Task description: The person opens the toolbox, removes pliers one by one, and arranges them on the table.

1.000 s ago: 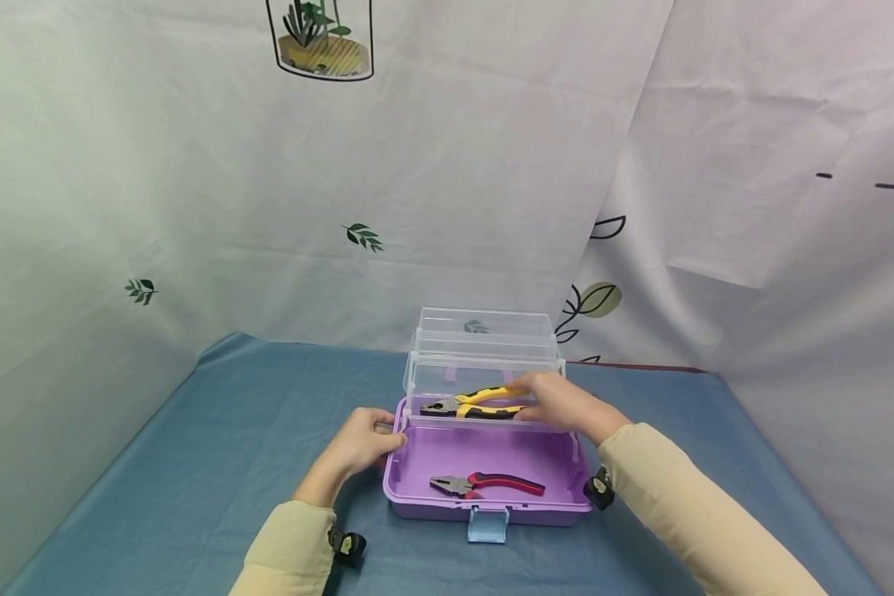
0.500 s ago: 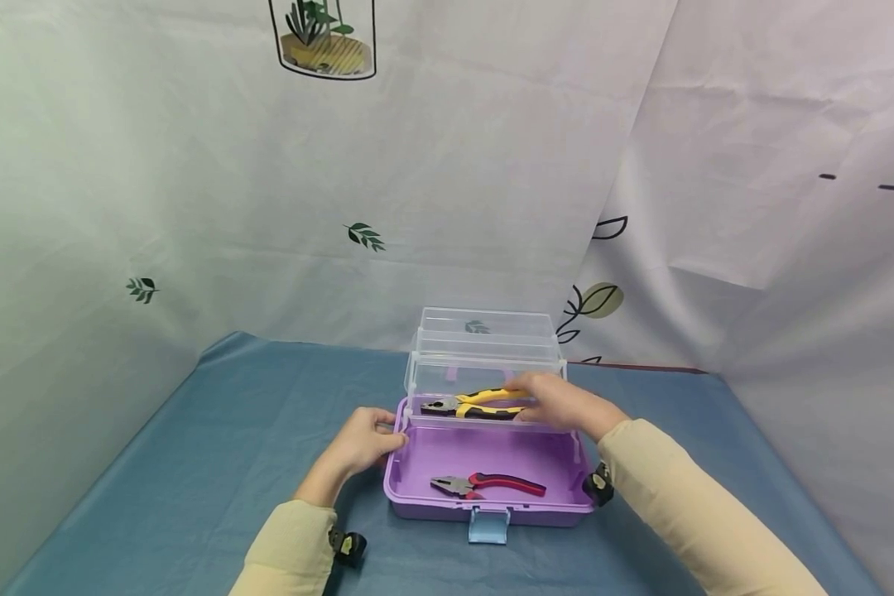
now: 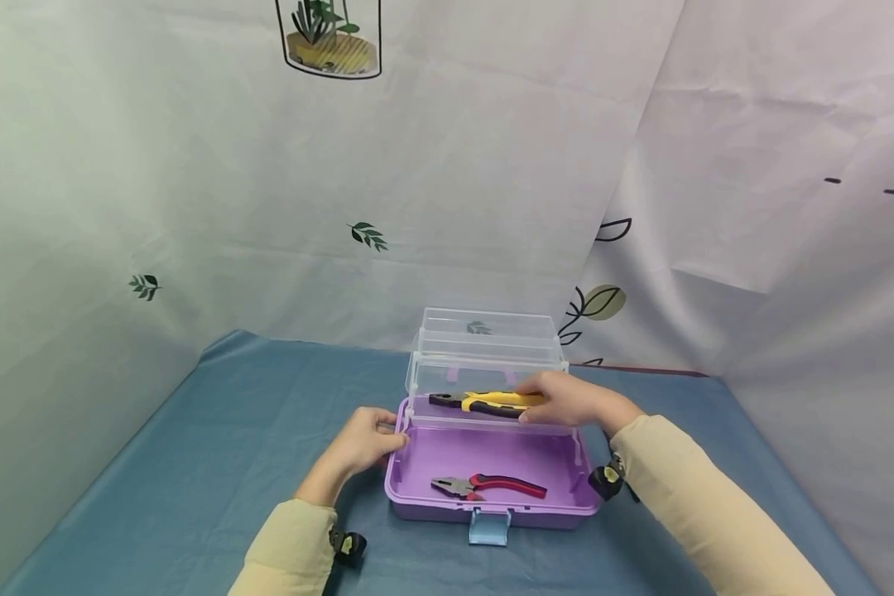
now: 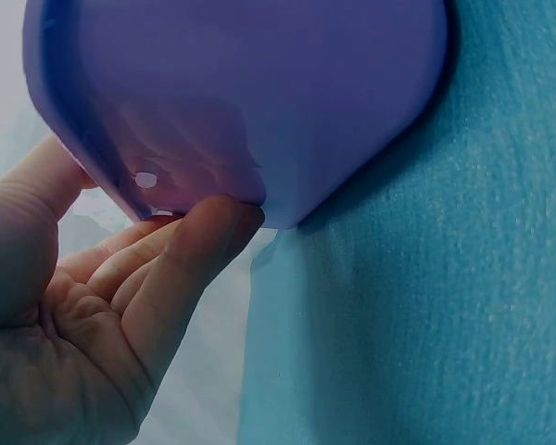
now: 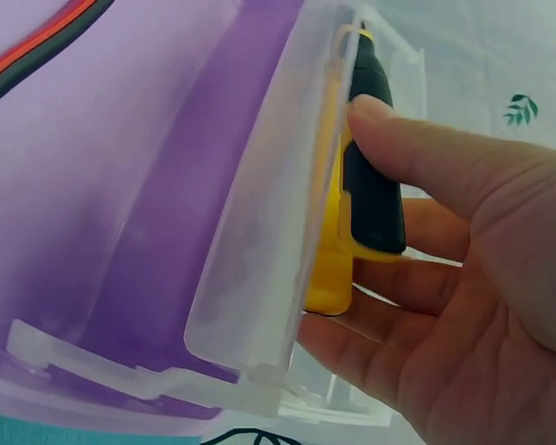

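An open purple toolbox stands on the table, its clear upper tray raised toward the back. My left hand grips the box's left side wall, thumb at the rim and fingers along the outside; the left wrist view shows fingertips on the purple wall. Yellow-and-black pliers are at the clear tray, jaws pointing left. My right hand holds them by the handles, thumb on a black grip in the right wrist view. Red-and-black pliers lie on the box floor.
The clear lid leans up behind the box. A light blue latch hangs from the front. Blue cloth covers the table, and pale printed fabric hangs behind.
The yellow-and-black pliers have shifted slightly right and turned in my right hand, their handles now appearing closer together. My left hand keeps its place on the box.
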`<action>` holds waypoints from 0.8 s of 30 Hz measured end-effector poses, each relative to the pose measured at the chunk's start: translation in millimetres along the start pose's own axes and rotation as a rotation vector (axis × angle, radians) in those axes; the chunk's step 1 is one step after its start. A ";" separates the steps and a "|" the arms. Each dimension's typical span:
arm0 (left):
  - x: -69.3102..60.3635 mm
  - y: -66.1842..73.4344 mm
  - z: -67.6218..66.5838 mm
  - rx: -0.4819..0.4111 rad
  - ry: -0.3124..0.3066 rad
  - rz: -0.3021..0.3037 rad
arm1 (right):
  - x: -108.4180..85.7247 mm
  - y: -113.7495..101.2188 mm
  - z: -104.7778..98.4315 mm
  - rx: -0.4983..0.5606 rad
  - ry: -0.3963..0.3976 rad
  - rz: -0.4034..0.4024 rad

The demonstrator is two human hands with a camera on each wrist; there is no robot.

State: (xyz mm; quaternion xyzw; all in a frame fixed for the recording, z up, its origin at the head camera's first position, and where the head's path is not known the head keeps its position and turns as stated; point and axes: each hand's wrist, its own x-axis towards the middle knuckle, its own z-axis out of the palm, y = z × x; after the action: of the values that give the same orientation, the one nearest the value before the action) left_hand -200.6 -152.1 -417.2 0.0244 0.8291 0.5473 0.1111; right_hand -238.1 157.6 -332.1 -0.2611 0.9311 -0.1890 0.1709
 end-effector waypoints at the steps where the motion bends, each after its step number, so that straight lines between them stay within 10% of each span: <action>1: -0.1 0.1 0.0 0.000 -0.001 0.000 | -0.8 0.2 -0.6 0.003 -0.002 -0.005; 24: 0.8 -0.8 0.9 -0.014 0.006 0.003 | -2.5 0.3 7.4 0.037 0.053 0.049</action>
State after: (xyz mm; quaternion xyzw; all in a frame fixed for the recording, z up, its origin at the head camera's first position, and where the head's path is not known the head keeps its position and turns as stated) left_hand -201.2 -151.5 -418.4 0.0232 0.8257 0.5532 0.1078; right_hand -233.1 157.3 -338.1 -0.2298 0.9377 -0.2088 0.1557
